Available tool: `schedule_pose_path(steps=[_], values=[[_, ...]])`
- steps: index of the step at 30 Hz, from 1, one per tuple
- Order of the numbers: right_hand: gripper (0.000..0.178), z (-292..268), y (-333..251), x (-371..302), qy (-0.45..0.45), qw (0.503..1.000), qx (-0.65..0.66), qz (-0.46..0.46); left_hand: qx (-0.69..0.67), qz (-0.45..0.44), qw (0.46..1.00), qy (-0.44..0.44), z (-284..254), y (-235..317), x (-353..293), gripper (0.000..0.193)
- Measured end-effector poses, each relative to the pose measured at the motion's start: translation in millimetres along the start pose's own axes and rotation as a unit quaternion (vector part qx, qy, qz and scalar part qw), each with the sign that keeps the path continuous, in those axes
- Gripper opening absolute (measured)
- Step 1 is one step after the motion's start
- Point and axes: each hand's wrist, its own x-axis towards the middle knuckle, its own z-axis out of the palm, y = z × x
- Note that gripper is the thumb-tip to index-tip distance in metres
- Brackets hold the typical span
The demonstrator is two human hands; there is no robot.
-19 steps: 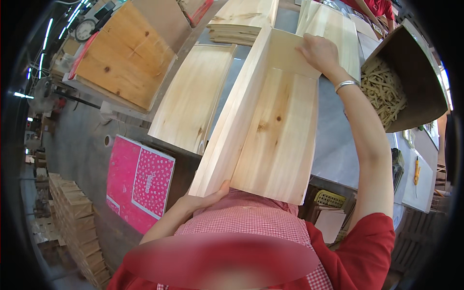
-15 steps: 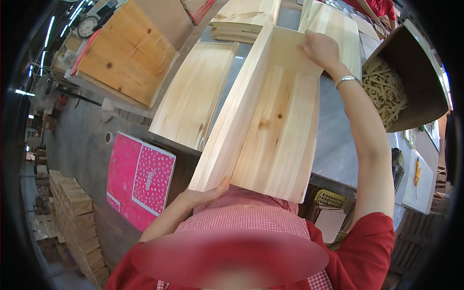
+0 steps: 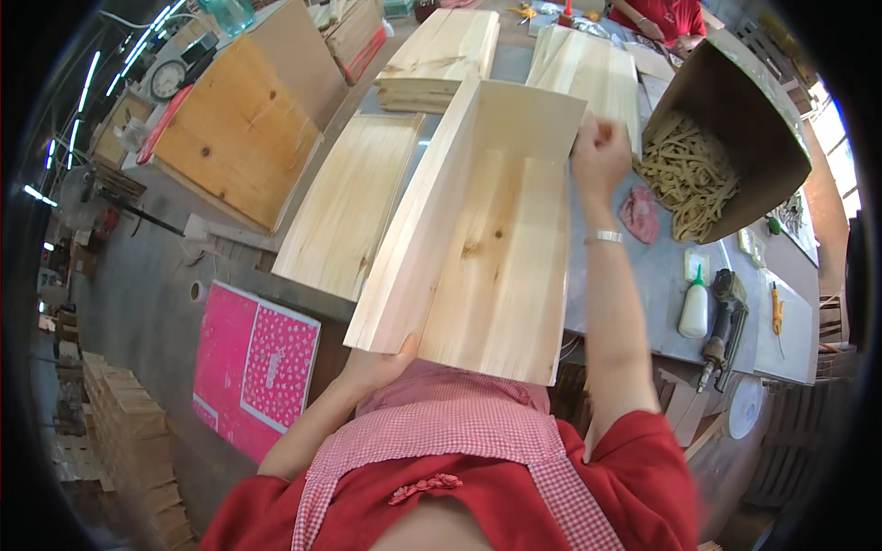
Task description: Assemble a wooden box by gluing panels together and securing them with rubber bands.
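A partly assembled wooden box (image 3: 491, 248) slants across the middle, its near end against my checked apron. It has a long left side wall, a knotty base board and a pale far end panel (image 3: 528, 119); its right side and near end have no boards. My left hand (image 3: 381, 363) grips the near left corner, thumb inside and the other fingers underneath, out of sight. My right hand (image 3: 602, 165) is beside the right edge of the end panel, slightly blurred, its fingers curled. Whatever those fingers hold, if anything, cannot be made out.
Wooden boards (image 3: 344, 197) lie left of the box, with stacks beyond. At right are a carton (image 3: 763, 138) of pale strips, a pink cloth (image 3: 638, 214), a white glue bottle (image 3: 695, 308), a power tool (image 3: 726, 312) and a yellow-handled tool (image 3: 777, 312). Another person's hands (image 3: 666, 37) show far right.
My right hand has come off the top of the end panel to just outside its right edge. My left hand keeps its corner. The view has shifted, uncovering the glue bottle and cloth.
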Motion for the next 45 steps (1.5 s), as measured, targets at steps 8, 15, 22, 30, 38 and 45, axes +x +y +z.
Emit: schedule_pose_path(steps=[8,15,22,30,38,45], values=[[0.068,-10.2,99.7,1.3,-0.088,0.923,0.171,0.333,0.025,-0.015,1.000,-0.012,-0.7,13.0,4.5,0.044],[0.049,30.7,76.0,62.4,0.013,0.903,0.366,0.225,-0.003,-0.112,0.993,-0.031,-1.7,18.0,1.5,0.044],[0.039,37.6,-47.5,137.4,0.122,0.870,0.429,0.212,-0.045,-0.084,0.995,0.007,-1.4,13.6,-2.5,0.048],[0.034,-75.3,-104.2,91.7,0.175,0.872,0.451,0.067,-0.075,-0.044,0.987,-0.134,-30.0,26.3,7.8,0.073],[0.028,-202.6,-65.4,-79.9,0.141,0.980,-0.010,-0.137,-0.054,-0.017,0.944,-0.324,-92.8,-23.0,152.2,0.062],[0.046,-290.7,-91.3,-171.3,0.117,0.984,0.117,0.066,-0.132,-0.039,0.980,-0.140,-56.4,49.3,335.0,0.064]])
